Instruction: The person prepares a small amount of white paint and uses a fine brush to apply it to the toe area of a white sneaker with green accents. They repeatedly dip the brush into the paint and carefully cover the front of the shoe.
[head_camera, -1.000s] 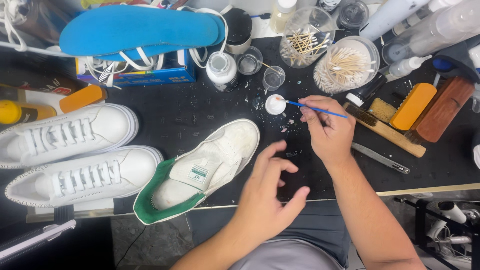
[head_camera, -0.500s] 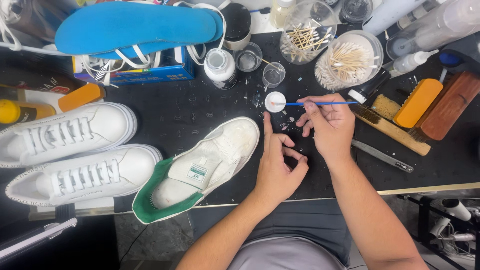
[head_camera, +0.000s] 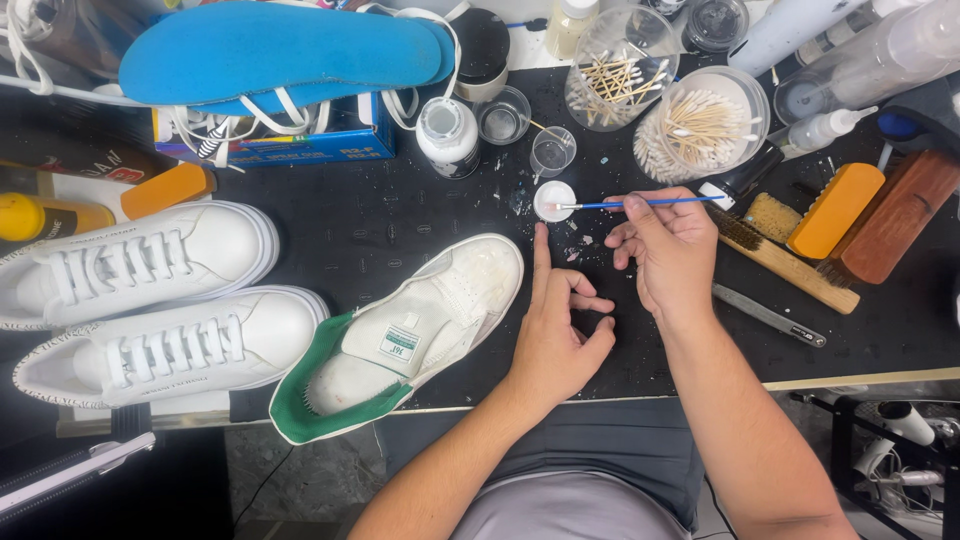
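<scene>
My right hand (head_camera: 672, 252) pinches a thin blue-handled brush (head_camera: 640, 204), its tip resting in a small round white cap of paint (head_camera: 553, 199) on the black mat. My left hand (head_camera: 557, 322) lies beside it, index finger stretched up toward the cap, other fingers curled, holding nothing. Just left of that hand lies a white sneaker with a green lining (head_camera: 400, 335), toe pointing up-right, laces removed.
A pair of laced white sneakers (head_camera: 150, 300) sits at the left. Blue insoles (head_camera: 280, 52) rest on a box (head_camera: 270, 140) at the back. Jars of cotton swabs (head_camera: 695, 125), small cups (head_camera: 551, 152), a white bottle (head_camera: 446, 132) and brushes (head_camera: 835, 215) crowd the back right.
My left hand moved up from the mat's front edge toward the cap and extended its index finger. My right hand levelled the brush and put its tip into the white cap.
</scene>
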